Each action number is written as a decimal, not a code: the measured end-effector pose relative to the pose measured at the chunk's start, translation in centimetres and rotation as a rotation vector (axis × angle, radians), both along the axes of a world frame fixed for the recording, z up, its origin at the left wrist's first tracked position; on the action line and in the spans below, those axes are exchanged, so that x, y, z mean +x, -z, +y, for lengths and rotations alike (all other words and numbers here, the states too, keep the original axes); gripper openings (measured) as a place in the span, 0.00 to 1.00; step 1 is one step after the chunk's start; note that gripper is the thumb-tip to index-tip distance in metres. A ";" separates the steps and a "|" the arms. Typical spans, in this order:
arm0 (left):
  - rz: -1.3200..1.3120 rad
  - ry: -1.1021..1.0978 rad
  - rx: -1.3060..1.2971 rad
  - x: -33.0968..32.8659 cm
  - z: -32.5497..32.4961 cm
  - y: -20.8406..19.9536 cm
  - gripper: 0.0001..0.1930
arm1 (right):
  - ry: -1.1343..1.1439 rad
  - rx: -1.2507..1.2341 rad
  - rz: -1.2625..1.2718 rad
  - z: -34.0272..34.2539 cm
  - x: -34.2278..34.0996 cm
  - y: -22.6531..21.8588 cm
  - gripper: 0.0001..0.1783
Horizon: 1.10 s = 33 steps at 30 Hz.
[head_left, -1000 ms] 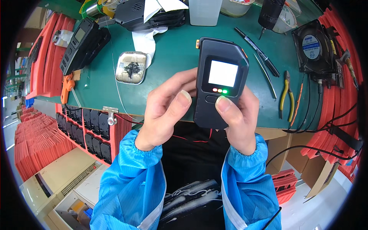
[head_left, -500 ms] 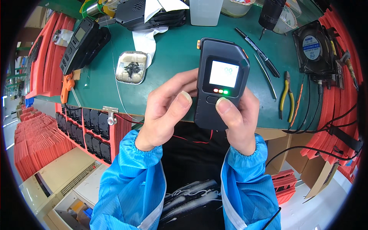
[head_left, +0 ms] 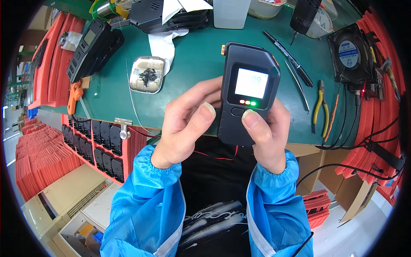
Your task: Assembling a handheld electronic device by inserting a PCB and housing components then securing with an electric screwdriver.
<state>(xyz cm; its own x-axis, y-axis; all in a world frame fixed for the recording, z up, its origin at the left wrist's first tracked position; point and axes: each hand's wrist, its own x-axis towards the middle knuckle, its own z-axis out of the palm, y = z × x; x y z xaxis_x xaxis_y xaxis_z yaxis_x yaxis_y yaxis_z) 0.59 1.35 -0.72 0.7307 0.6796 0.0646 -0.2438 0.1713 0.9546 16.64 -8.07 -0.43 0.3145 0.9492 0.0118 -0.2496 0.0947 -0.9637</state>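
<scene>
A black handheld meter point(head_left: 236, 132) stands tilted up above the front of the green bench. Its square screen glows white, and a row of red, orange and green lights shines below it. My right hand point(head_left: 272, 135) grips its right side, thumb resting beside the oval button under the screen. On the other side, the fingers of my left hand point(head_left: 182, 124) reach behind the meter's left edge; its thumb is raised off the casing. The parts of the fingers behind the meter are hidden. Orange bits show on the meter's upper corners.
On the bench point(head_left: 192, 55) are a soldering tip cleaner tin point(head_left: 146, 74), a marker point(head_left: 299, 68), tweezers point(head_left: 297, 85), yellow-handled cutters point(head_left: 317, 107) and a fan point(head_left: 347, 53). A glue gun point(head_left: 75, 96) hangs at the left edge. More black devices point(head_left: 96, 47) stand behind it.
Both hands and the meter keep practically the same pose. A small red light now shows just below the fan at the right.
</scene>
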 end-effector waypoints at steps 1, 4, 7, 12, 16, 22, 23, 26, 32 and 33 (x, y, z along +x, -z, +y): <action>0.000 0.006 -0.002 0.0 0.0 0.0 0.36 | 0.000 0.000 0.000 0.0 0.0 0.0 0.22; 0.002 0.009 -0.002 -0.1 0.0 0.0 0.36 | 0.019 0.019 0.015 0.1 -0.2 0.0 0.22; 0.008 0.006 0.001 0.0 0.0 0.0 0.36 | 0.009 0.016 0.007 0.0 -0.1 0.0 0.22; -0.003 -0.012 -0.006 0.1 -0.2 0.0 0.35 | 0.001 0.020 0.003 -0.1 0.0 0.0 0.22; 0.033 -0.056 0.012 0.6 -0.3 -0.5 0.33 | 0.024 0.002 -0.092 0.2 -0.3 0.3 0.22; 0.204 -0.139 -0.045 2.1 -0.2 -1.6 0.26 | -0.116 -0.076 -0.465 0.5 -0.5 -0.2 0.23; 0.204 -0.147 -0.046 2.0 0.0 -1.5 0.26 | -0.089 -0.021 -0.462 0.6 -0.6 0.3 0.24; 0.272 -0.157 -0.206 1.3 0.5 -0.9 0.36 | -0.083 0.022 -0.449 0.7 -0.7 0.4 0.24; 0.032 -0.277 -0.328 1.6 -0.4 -0.3 0.34 | -0.082 -0.022 -0.230 0.1 -0.2 0.4 0.23; 0.035 -0.245 -0.231 1.3 -0.5 -0.3 0.35 | -0.080 -0.023 -0.236 -0.1 -0.1 0.3 0.23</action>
<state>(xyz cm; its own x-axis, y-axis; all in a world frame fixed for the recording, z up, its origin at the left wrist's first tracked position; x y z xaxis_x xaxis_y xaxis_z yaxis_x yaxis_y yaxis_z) 1.86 0.84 -0.41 0.5427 0.8291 -0.1344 -0.2719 0.3249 0.9058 16.50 -8.17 -0.69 0.2290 0.9719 0.0539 -0.0233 0.0608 -0.9979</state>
